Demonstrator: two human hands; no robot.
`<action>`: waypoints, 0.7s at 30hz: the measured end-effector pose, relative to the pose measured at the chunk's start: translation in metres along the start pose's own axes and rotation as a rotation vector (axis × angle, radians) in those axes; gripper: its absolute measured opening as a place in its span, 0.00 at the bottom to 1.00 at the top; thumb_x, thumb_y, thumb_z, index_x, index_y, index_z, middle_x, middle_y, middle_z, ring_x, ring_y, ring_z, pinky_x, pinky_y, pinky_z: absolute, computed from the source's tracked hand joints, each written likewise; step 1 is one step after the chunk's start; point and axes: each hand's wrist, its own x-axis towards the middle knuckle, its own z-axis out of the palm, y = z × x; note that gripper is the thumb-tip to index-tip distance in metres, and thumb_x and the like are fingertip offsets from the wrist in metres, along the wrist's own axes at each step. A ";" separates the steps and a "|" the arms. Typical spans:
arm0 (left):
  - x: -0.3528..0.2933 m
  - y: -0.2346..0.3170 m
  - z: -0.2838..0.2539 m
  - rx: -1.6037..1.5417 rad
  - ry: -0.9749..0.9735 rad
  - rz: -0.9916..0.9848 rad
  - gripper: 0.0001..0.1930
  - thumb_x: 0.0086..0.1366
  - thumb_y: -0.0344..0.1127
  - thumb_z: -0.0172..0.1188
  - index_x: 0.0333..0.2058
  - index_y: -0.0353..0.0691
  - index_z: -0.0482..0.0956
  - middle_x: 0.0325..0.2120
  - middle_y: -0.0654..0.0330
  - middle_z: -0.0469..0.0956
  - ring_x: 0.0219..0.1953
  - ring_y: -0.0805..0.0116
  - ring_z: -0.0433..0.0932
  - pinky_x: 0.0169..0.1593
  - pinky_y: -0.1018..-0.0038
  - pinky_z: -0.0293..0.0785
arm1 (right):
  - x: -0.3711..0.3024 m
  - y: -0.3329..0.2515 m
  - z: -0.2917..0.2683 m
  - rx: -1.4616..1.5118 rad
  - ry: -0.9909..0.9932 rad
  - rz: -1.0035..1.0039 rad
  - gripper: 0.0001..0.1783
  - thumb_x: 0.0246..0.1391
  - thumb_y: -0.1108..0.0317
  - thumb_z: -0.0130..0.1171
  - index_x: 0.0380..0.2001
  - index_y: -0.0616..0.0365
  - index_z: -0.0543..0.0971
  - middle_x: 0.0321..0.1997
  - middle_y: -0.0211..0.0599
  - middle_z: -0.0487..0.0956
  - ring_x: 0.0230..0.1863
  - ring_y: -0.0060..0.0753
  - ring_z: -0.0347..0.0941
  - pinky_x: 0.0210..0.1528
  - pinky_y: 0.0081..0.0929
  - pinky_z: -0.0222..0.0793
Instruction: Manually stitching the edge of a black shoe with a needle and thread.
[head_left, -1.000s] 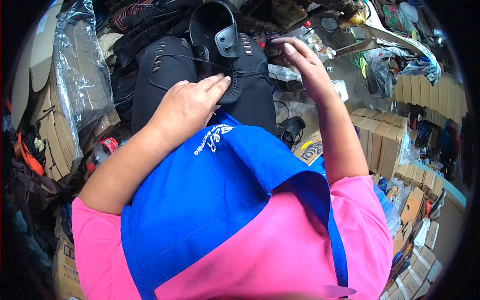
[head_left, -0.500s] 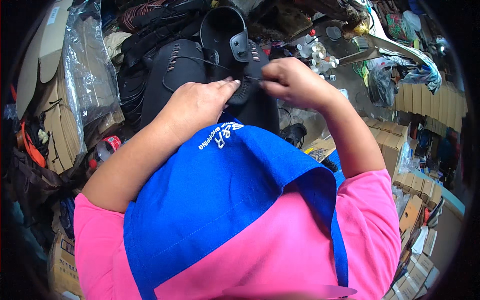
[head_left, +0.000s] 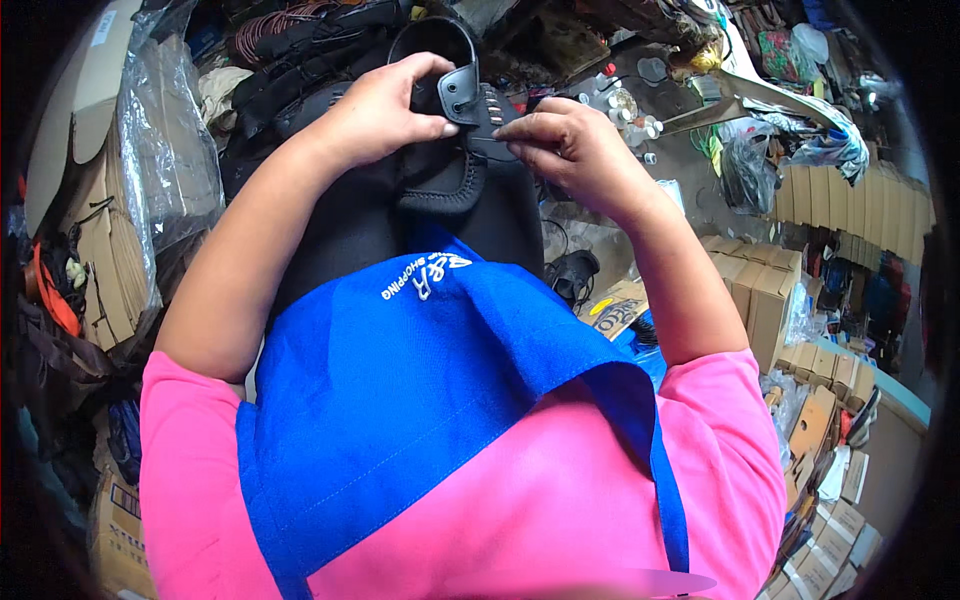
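A black leather sandal (head_left: 445,190) with a stitched rim rests on my dark-trousered lap, its looped strap (head_left: 459,95) and two-holed tab at the far end. My left hand (head_left: 380,115) grips the sandal's left side near the strap, thumb on the near side and index finger curved beyond it. Just right of the tab, my right hand (head_left: 560,145) is closed in a pinch, fingertips close to the sandal's edge. What the pinch holds is too small to make out. Pale stitch-like marks (head_left: 493,105) show on the dark cloth beside the tab.
Clear plastic bottles (head_left: 625,105) stand on the floor at the far right. Stacked cardboard boxes (head_left: 755,290) lie along the right side. Cardboard sheets and clear plastic wrap (head_left: 175,140) stand at the left. A blue apron (head_left: 430,400) covers my front.
My left hand has moved from the sandal's near stitched rim up to its strap end, uncovering the rim. My right hand has shifted slightly left and now sits closer to the tab.
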 end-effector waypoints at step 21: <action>0.021 -0.003 -0.001 -0.212 -0.254 -0.130 0.12 0.50 0.29 0.65 0.36 0.36 0.82 0.32 0.64 0.75 0.38 0.73 0.73 0.47 0.76 0.67 | 0.016 0.016 0.000 0.105 -0.129 0.052 0.10 0.49 0.71 0.62 0.37 0.53 0.83 0.31 0.36 0.76 0.35 0.32 0.75 0.40 0.28 0.70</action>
